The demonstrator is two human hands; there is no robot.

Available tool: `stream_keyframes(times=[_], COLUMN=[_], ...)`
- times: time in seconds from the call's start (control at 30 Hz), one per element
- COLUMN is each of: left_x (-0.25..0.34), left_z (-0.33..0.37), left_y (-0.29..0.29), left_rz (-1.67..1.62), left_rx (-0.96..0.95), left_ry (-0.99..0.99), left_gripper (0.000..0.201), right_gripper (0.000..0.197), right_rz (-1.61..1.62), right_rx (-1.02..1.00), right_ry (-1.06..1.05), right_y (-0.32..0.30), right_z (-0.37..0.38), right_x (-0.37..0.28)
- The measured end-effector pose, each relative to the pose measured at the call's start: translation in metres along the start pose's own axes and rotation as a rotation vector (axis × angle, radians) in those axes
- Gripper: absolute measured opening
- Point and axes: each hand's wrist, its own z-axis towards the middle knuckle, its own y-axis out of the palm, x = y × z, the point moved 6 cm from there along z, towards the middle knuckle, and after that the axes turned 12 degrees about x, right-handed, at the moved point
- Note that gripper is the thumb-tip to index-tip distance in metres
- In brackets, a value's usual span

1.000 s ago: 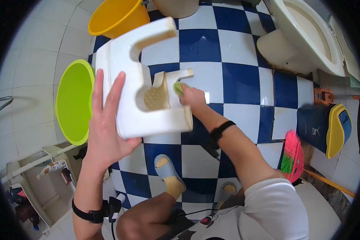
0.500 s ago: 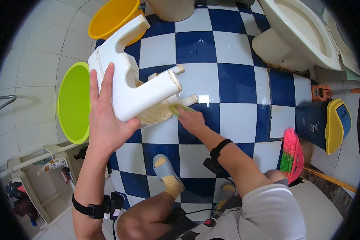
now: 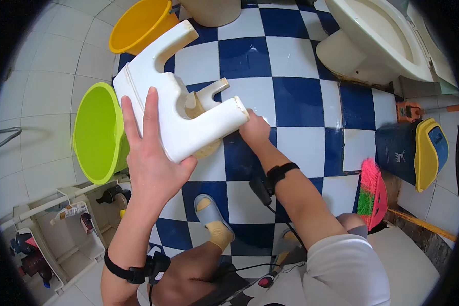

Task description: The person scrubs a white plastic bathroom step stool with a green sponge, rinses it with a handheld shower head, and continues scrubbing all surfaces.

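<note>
A white plastic stool [image 3: 181, 115] is held tilted in mid-air, with yellowish stains on its leg ends and inside. My left hand [image 3: 155, 153] grips its near-left part, fingers spread over the outer face and thumb along the lower edge. Close behind the near leg's end is my right hand [image 3: 256, 127]. Its fingers are curled and mostly hidden by that leg. The green cloth seen in this hand a moment earlier is out of sight behind the stool.
A lime-green basin [image 3: 94, 132] and an orange basin [image 3: 143, 25] stand on the left. At the right are a toilet [image 3: 352, 56], a blue-and-yellow bin [image 3: 400, 150] and a pink-and-green brush [image 3: 370, 194]. A storage rack [image 3: 69, 232] stands lower left on the checkered floor [image 3: 245, 58].
The stool has turned and shifted a little to the right with my left hand. My right hand has moved up and right, behind the leg, and the green cloth has gone from view.
</note>
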Motion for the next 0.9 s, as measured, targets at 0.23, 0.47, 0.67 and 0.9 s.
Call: stream_keyframes(times=[0.23,0.47,0.67,0.9], left_x=[-0.007,-0.029,-0.065,-0.068], left_z=[0.013,0.048,0.073,0.082], left_y=[0.004,0.011,0.009,-0.002], left_rz=[0.014,-0.004,-0.128,-0.066], left_rx=[0.027,0.067,0.032,-0.049], left_ry=[0.039,0.203,0.033,0.052], left_gripper=[0.116,0.111,0.111,0.108], right_gripper=[0.022,0.044,0.047,0.051], right_rz=[-0.036,0.114,0.022,0.292], right_rx=[-0.031,-0.134,-0.142,0.056], right_ry=[-0.196,-0.462,-0.349,-0.455], right_y=[-0.021,0.032,0.029,-0.042], right_z=[0.017,-0.020,-0.059,-0.055], right_x=[-0.001,-0.008,0.034,0.014])
